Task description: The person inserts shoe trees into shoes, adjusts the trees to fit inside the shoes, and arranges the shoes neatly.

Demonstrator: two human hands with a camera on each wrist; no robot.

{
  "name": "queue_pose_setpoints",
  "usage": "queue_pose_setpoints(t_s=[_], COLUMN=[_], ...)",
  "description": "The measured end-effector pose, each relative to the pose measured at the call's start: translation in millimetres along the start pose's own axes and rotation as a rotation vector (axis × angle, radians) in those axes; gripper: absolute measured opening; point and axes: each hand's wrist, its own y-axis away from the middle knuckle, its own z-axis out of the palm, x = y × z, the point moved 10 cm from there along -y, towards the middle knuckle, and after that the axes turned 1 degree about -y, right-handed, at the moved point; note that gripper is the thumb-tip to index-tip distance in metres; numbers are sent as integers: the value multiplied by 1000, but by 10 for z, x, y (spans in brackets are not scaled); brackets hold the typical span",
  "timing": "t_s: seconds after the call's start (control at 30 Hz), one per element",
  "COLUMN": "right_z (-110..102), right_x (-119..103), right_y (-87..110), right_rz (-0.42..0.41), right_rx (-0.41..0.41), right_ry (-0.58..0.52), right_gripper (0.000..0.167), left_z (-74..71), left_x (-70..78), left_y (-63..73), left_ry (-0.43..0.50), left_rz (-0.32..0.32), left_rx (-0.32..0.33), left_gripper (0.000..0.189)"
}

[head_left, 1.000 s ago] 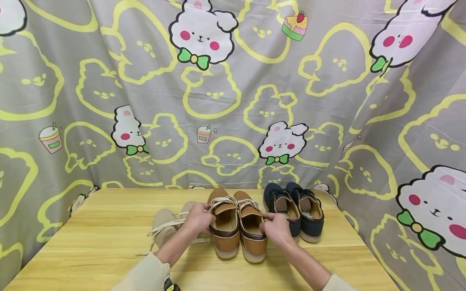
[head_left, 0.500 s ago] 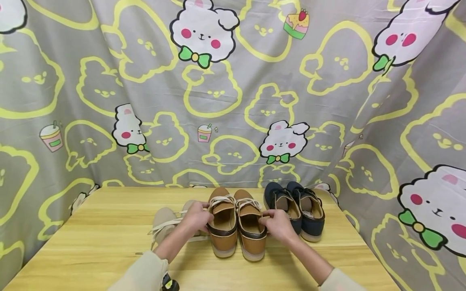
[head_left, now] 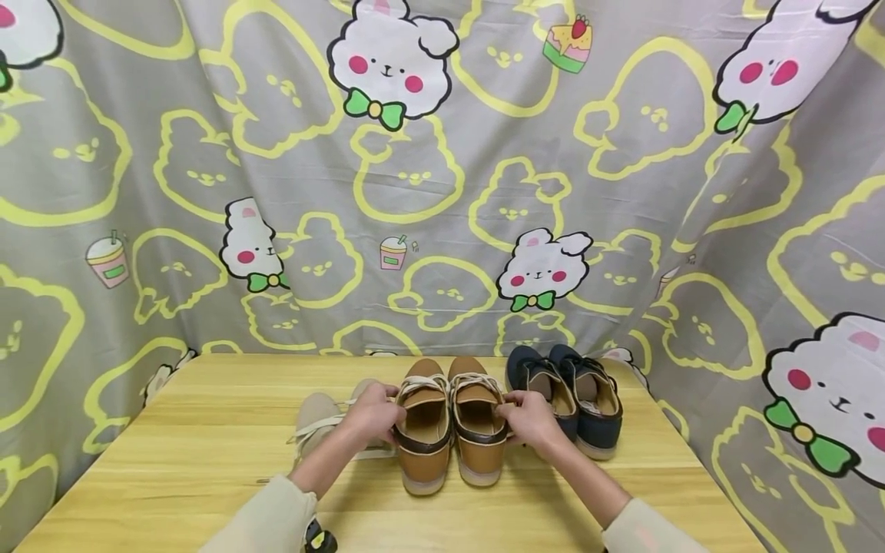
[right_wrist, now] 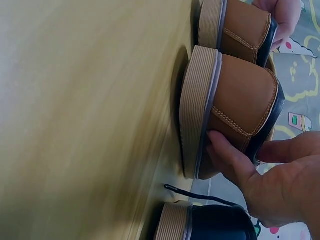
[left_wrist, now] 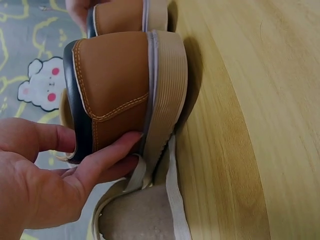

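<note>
Two brown lace-up shoes stand side by side at mid-table, toes toward the curtain. My left hand (head_left: 376,415) pinches the outer side of the left brown shoe (head_left: 423,465), thumb inside the collar and fingers along the outer wall, as the left wrist view shows. On the other side, my right hand (head_left: 531,422) grips the right brown shoe (head_left: 480,461) the same way, its fingers low near the sole in the right wrist view. Beige shoes (head_left: 318,415) with loose laces lie left of the brown pair, partly hidden by my left hand and forearm.
A pair of dark navy shoes (head_left: 600,426) stands close to the right, behind my right hand. A black lace (right_wrist: 200,194) trails beside it. The wooden table (head_left: 180,476) ends at a patterned curtain (head_left: 429,184) along the back and sides.
The right brown shoe has shifted slightly forward, so its heel now sits about level with the left one. Both hands keep their hold on the pair.
</note>
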Motion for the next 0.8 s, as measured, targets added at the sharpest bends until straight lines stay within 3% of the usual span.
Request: queue_pose_setpoints(t_s=[0.27,0.7,0.8], right_z=[-65,-115,-126], right_x=[27,-11,-27], right_y=[-78,-95,-104], right_rz=[8,-28,-47], right_rx=[6,8,22], right_ry=[-24,77,141], right_gripper=[38,37,37], left_z=[-55,-32,-32], left_x=[-21,-1,-10], left_y=[-70,-79,-81], left_ry=[19,-22,-22], left_rz=[1,12,8], left_rx=[29,8,-3], left_gripper=[67,61,62])
